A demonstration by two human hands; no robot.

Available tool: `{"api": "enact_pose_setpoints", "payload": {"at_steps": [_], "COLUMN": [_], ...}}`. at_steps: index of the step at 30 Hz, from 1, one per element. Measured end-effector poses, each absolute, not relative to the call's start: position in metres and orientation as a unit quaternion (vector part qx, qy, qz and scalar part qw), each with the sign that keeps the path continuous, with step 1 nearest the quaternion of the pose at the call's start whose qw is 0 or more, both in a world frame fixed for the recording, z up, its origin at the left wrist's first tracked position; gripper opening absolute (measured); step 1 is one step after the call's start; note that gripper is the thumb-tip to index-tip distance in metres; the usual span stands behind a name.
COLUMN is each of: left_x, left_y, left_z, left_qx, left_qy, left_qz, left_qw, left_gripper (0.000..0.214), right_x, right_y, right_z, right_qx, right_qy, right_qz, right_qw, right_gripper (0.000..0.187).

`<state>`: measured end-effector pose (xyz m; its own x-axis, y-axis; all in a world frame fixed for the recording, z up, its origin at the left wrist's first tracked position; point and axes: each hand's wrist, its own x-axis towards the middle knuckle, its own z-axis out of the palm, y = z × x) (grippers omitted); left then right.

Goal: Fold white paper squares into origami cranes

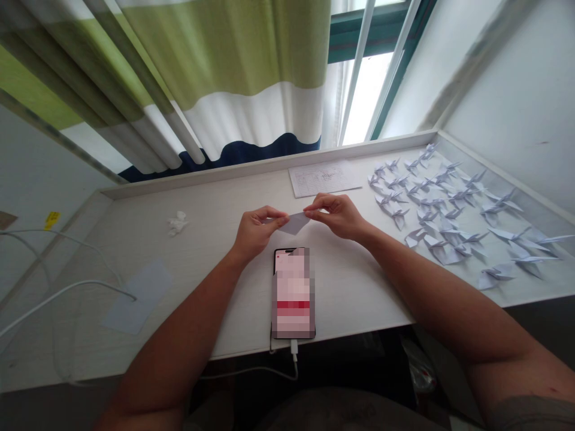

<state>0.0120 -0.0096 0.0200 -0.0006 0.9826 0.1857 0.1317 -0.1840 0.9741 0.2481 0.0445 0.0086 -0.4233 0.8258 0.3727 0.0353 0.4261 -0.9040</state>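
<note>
A small folded piece of pale paper (296,222) is held just above the white desk (215,251) between both hands. My left hand (256,230) pinches its left end with fingers closed. My right hand (336,214) pinches its right upper edge, fingers curled together. Right below the paper a phone (293,293) lies flat on the desk with its screen lit. Several folded paper cranes (444,209) are spread over the right part of the desk.
A printed sheet (324,177) lies at the desk's back edge. A crumpled white scrap (178,223) and flat sheets of paper (137,296) lie to the left. White cables (63,287) trail over the left side. A striped curtain (202,78) and a window are behind.
</note>
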Motion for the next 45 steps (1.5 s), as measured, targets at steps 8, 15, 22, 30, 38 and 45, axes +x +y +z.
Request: {"api": "enact_pose_setpoints", "payload": {"at_steps": [8,15,22,30,38,45], "left_x": [0.006,-0.002,-0.006,-0.002,0.014,0.018], "left_y": [-0.006,-0.001,0.003,-0.002,-0.010,-0.008], "left_z": [0.018,0.017,0.013,0.013,0.012,0.013], "left_qx": [0.553,0.550,0.577,0.651,0.647,0.585], "left_qy": [0.506,0.525,0.498,0.503,0.466,0.459], "left_qz": [0.514,0.520,0.524,0.490,0.489,0.533], "left_qw": [0.418,0.389,0.380,0.289,0.353,0.404], "left_gripper": [0.036,0.044,0.056,0.048,0.041,0.038], "right_x": [0.252,0.258,0.259,0.257,0.250,0.246], "right_y": [0.051,0.059,0.061,0.051,0.041,0.039], "right_z": [0.007,0.003,0.001,0.014,0.019,0.016], "right_qx": [-0.325,-0.354,-0.341,-0.336,-0.340,-0.350], "right_qy": [-0.702,-0.669,-0.660,-0.770,-0.766,-0.721], "right_qz": [0.459,0.450,0.466,0.315,0.358,0.404], "right_qw": [0.437,0.475,0.481,0.442,0.412,0.441], "right_gripper": [0.032,0.032,0.037,0.020,0.028,0.036]}}
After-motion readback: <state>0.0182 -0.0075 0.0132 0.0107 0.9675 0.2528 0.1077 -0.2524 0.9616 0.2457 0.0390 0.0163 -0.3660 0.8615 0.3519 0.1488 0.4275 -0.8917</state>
